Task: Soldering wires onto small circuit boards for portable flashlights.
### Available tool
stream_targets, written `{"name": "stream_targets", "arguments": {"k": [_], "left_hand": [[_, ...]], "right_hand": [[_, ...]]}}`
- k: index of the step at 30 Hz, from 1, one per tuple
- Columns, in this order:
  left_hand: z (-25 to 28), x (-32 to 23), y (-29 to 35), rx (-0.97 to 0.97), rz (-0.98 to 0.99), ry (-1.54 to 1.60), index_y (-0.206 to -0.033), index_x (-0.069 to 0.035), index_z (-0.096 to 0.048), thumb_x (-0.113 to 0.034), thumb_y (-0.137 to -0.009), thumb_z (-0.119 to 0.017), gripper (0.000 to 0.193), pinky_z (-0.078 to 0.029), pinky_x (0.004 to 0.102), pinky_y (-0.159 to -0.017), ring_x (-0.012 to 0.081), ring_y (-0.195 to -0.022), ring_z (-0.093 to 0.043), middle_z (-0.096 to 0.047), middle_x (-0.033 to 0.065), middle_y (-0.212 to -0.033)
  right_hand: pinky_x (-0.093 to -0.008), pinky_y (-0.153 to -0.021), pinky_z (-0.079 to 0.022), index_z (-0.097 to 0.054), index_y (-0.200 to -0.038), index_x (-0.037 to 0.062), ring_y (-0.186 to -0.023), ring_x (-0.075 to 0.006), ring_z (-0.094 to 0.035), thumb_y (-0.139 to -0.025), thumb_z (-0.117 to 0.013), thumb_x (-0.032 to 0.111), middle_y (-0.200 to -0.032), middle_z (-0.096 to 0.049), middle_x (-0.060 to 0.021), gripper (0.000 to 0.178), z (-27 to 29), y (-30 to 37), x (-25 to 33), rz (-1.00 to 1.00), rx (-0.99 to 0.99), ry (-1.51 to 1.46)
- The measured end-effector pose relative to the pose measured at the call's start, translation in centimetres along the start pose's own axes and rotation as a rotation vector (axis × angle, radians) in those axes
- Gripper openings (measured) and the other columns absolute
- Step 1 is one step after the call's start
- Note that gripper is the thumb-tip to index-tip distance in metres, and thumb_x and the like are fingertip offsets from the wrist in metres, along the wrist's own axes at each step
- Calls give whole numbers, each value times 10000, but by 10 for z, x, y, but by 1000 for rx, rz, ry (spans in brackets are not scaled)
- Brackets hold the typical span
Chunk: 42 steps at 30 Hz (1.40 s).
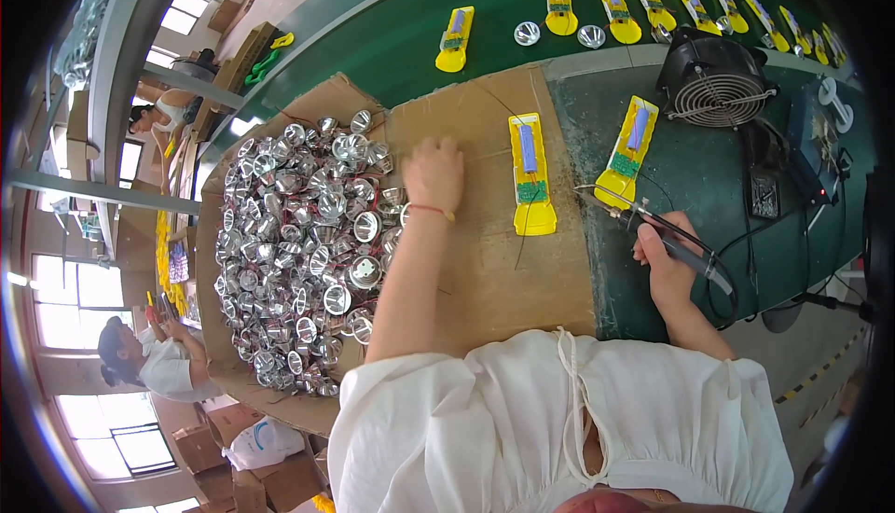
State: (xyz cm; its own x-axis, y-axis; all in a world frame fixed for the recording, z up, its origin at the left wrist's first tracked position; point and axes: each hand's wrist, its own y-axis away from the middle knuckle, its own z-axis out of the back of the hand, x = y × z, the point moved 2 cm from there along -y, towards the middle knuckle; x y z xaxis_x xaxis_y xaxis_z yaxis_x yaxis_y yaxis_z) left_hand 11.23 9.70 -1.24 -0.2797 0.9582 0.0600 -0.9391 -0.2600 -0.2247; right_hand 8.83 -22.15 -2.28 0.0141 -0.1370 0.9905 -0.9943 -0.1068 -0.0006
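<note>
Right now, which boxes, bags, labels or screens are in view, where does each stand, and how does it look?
Open brown cardboard box: left of the left hand, flaps spread, holding shiny silver metal reflector cups.
Stacked brown cardboard cartons: upper left, beside the green conveyor belt.
More brown cartons: lower left, on the floor.
White plastic bag: among those lower cartons, rumpled.
No screen shows clearly.
</note>
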Motion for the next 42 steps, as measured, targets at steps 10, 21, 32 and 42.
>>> {"name": "stream_targets", "arguments": {"k": [10, 21, 32, 42], "left_hand": [[43, -21, 62, 85, 252, 980, -874, -2, -653, -132, -809, -635, 147, -463, 256, -576, 138, -615, -597, -642, 86, -722], [19, -59, 81, 63, 307, 1074, -768, 24, -641, -152, -801, -662, 180, -421, 255, -513, 112, -541, -536, -599, 85, -647], [17, -65, 79, 17, 236, 1085, -711, 25, -608, -117, -801, -662, 176, -388, 213, -520, 60, -573, -462, -539, 26, -688], [23, -66, 79, -139, 248, 1068, -714, 21, -618, -77, -766, -672, 124, -422, 273, -520, 171, -568, -526, -549, 94, -729]], "right_hand": [[-198, -504, -447, -547, -846, 15, -566, -77, -550, -792, -648, 80, -668, -581, -47, 132, -7, -1, 9, -26, 77, -5], [-193, -551, -413, -575, -861, 9, -618, -40, -498, -775, -667, 73, -707, -577, -8, 142, -29, -6, 4, 101, 160, 94], [-196, -551, -413, -571, -858, 6, -612, -41, -494, -778, -667, 74, -703, -574, -8, 142, -34, -8, -1, 118, 157, 124], [-219, -521, -481, -546, -876, 0, -588, -85, -562, -802, -639, 83, -701, -587, -59, 145, -30, -10, -4, 173, 159, 161]]}}
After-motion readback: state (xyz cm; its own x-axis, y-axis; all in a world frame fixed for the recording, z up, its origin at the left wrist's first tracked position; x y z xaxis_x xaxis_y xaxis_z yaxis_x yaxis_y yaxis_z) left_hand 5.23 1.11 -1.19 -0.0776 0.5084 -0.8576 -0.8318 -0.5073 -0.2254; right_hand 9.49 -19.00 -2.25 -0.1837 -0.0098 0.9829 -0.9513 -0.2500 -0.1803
